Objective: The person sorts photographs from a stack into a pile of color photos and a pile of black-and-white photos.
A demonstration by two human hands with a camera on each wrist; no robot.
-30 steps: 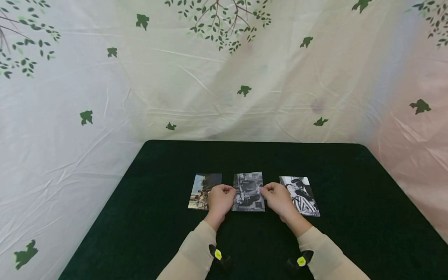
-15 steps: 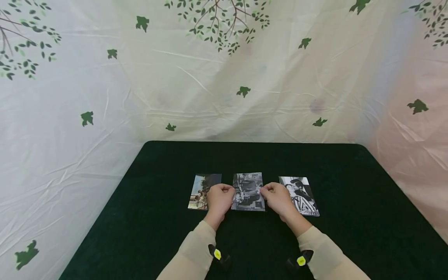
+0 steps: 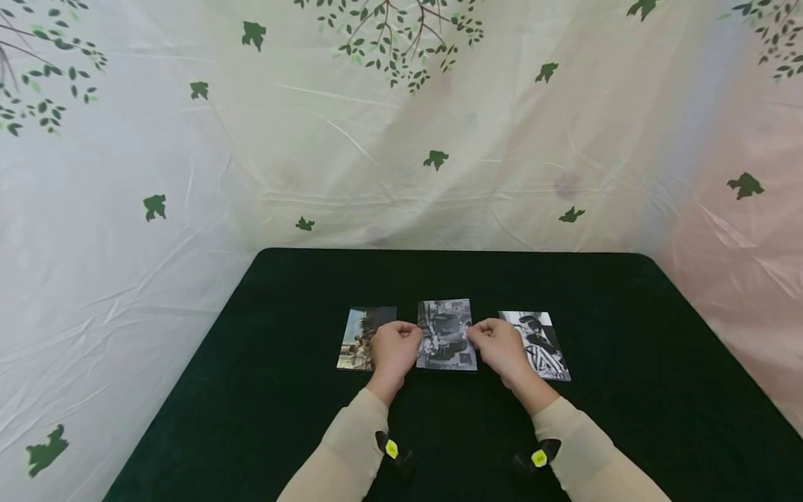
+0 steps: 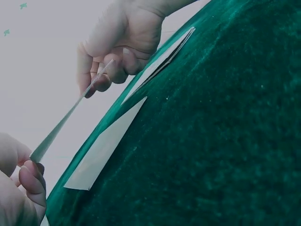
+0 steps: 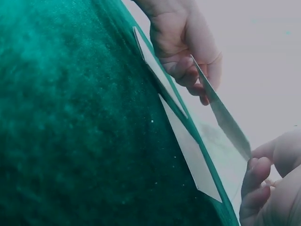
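A black-and-white photo print (image 3: 447,335) is held at both side edges, raised over the dark green table. My left hand (image 3: 395,352) pinches its left edge, and my right hand (image 3: 502,348) pinches the right one. The left wrist view shows the print edge-on, with a flat white-sided card (image 4: 108,146) lying on the cloth below it. To the left lies a colour photo (image 3: 357,341), its right part hidden behind my left hand. Another black-and-white photo (image 3: 544,352) lies to the right, partly covered by my right hand. In the left wrist view this right-hand pile (image 4: 160,66) appears layered.
The table (image 3: 314,279) has a dark green cloth and rounded far corners. A pale curtain (image 3: 351,174) with printed leaves and green birds hangs behind it and along both sides. Black camera straps with yellow tags sit on both sleeves.
Both hands keep their pinch on the middle photo print, which has risen slightly. The head view has tilted a little. The photos at either side lie where they were.
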